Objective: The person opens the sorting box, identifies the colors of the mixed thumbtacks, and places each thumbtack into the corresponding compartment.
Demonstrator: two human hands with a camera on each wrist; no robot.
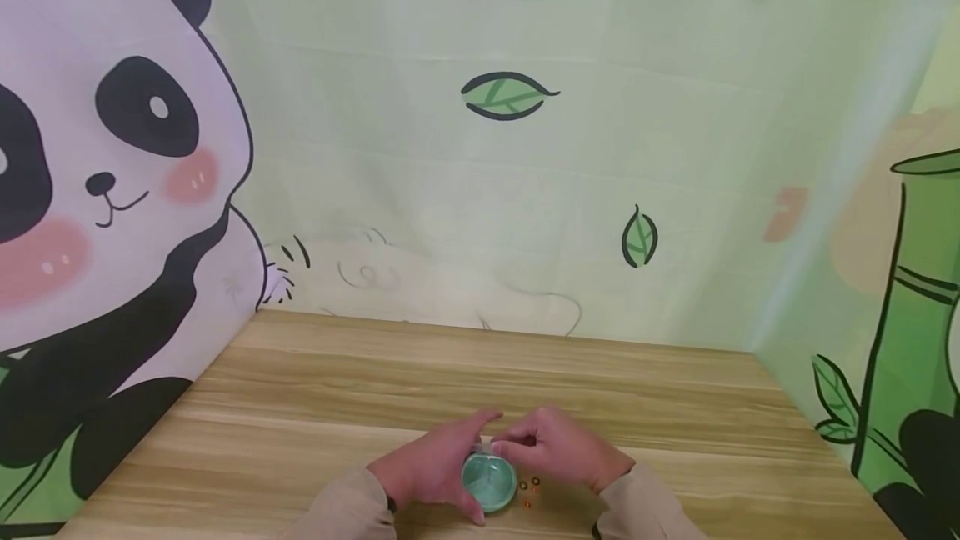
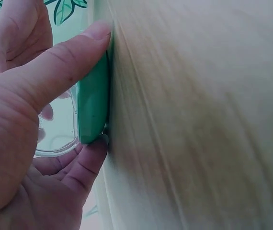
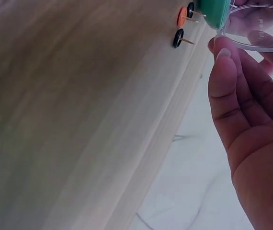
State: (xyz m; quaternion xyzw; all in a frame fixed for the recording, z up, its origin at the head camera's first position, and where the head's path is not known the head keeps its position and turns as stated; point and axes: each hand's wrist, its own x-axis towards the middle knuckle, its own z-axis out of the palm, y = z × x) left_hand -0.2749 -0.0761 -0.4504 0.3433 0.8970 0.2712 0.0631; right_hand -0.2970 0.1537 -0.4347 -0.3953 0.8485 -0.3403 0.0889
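Observation:
A small round green box sits on the wooden table, its hollow facing up. Its clear plastic lid stands raised at the far side. Around the box's left side curls my left hand, thumb and a finger pressed to the green wall. My right hand has bent fingers at the raised lid and seems to pinch its edge; the exact contact is partly hidden. Several thumbtacks, such as an orange thumbtack and a black thumbtack, lie points up just right of the box.
The wooden table runs back to a pale green cloth wall printed with leaves. A printed panda covers the left side cloth, and printed bamboo the right one. The table's edge shows in the right wrist view.

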